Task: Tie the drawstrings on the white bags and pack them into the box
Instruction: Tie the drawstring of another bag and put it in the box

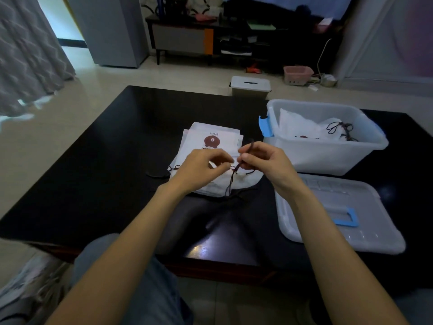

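Both hands work over a stack of white bags [212,137] lying mid-table [105,148] on the black top, the top one printed w/ a brown bear and "brown" seen upside down. Right hand [264,160] pinches a dark drawstring [234,177] between thumb and forefinger — the cord runs up past the fingertips and trails down over the near edge of the front bag onto the table. Left hand [201,167] is just beside it, fingers curled inward toward the same cord; they seem to pinch it too, but the fingertips are partly hidden so can't tell for sure. The two hands nearly touch at the fingertips. To the right, well apart from the stack, sits the box [365,160] — clear plastic, blue latch on its left end, open-topped, w/ white bags [302,127] already inside and a dark tangle of cords on top of them. Its lid [365,233], blue handle up, lies flat on the table just in front of the box, near the right forearm. Beyond the table, on the floor, another small lidded bin [250,86].
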### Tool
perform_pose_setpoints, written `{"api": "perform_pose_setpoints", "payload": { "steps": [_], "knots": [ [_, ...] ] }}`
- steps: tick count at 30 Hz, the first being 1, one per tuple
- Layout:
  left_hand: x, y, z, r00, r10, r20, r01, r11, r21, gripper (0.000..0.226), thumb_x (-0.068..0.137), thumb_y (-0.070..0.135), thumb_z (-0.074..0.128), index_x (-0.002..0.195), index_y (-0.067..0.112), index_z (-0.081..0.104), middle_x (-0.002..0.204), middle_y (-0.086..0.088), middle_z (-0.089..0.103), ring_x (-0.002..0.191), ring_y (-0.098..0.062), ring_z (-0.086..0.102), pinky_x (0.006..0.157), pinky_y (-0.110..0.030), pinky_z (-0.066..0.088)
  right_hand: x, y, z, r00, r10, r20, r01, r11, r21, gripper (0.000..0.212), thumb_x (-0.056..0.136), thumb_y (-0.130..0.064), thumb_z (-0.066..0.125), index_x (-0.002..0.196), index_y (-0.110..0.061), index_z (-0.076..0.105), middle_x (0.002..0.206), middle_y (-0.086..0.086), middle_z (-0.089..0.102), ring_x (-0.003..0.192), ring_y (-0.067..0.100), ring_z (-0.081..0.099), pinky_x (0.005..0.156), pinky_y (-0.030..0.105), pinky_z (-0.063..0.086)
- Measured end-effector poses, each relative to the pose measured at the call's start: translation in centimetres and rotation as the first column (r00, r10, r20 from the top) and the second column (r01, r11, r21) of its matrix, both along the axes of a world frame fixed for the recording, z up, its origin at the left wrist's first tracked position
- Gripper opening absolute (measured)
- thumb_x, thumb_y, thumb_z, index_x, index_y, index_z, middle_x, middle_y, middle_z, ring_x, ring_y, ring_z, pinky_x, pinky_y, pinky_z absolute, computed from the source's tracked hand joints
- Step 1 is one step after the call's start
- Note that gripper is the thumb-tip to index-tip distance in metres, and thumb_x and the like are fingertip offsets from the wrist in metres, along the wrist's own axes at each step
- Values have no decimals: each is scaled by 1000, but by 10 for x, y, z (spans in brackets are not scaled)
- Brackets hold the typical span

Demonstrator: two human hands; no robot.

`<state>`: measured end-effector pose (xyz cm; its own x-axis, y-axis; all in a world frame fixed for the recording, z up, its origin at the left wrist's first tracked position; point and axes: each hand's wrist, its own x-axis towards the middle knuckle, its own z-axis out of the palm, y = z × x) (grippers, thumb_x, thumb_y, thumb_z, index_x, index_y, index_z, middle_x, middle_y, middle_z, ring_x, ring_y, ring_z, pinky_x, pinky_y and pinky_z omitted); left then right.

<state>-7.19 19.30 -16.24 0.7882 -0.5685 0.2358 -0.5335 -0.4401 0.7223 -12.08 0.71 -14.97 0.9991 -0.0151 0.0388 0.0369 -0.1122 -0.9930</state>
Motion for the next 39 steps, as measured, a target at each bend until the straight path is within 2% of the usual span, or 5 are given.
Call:
{"api": "perform_pose_setpoints", "payload": {
  "steps": [16, 24, 32, 36, 39],
  "knots": [
    [-10, -19, -15, 913, -85, -399, 20, 986, -164, 20, 91, 9, 59, 109, 16, 64, 93, 2, 69, 78, -9, 69, 71, -16, 53, -4, -1, -21, 903, 24, 429, 230, 816, -531, 15, 76, -3, 75, 89, -5, 68, 107, 3, 58, 86, 7, 61, 79, 9, 49],
    [-19, -16, -17, 860, 91, -502, -258, 926, -275, 20, 92, -1, 48, 99, 5, 66, 90, -7, 67, 70, -1, 65, 66, -9, 49, -17, -3, -25, 959, -145, 244, 199, 956, -216, 13, 78, -4, 73, 77, -12, 63, 94, -1, 65, 81, 0, 64, 76, 14, 50],
    [-19, -1, -10, 633, -145, -760, -552, 603, -575, 23, 94, 0, 38, 98, 10, 58, 71, 0, 45, 50, -6, 39, 60, -21, 52, -51, -12, -52, 950, -294, -106, 313, 900, 302, 13, 89, -3, 58, 79, -8, 52, 91, 12, 72, 87, 18, 71, 81, 26, 56],
    [-22, 3, -11, 730, 31, -683, -426, 801, -419, 29, 91, 3, 35, 91, 13, 62, 63, 4, 35, 48, -8, 23, 45, -19, 16, -56, -16, -55, 932, -330, -149, 362, 866, 345, 13, 91, -4, 56, 79, -8, 52, 85, 10, 73, 82, 20, 72, 78, 27, 57],
    [-23, 14, -16, 907, 225, -356, -260, 964, -54, 21, 88, 34, 51, 84, 24, 68, 69, 2, 60, 62, -10, 47, 60, -22, 39, -57, -23, -55, 916, -366, -167, 402, 813, 422, 13, 91, -6, 56, 80, -10, 55, 83, 6, 74, 83, 18, 71, 75, 25, 56]
  ]
}}
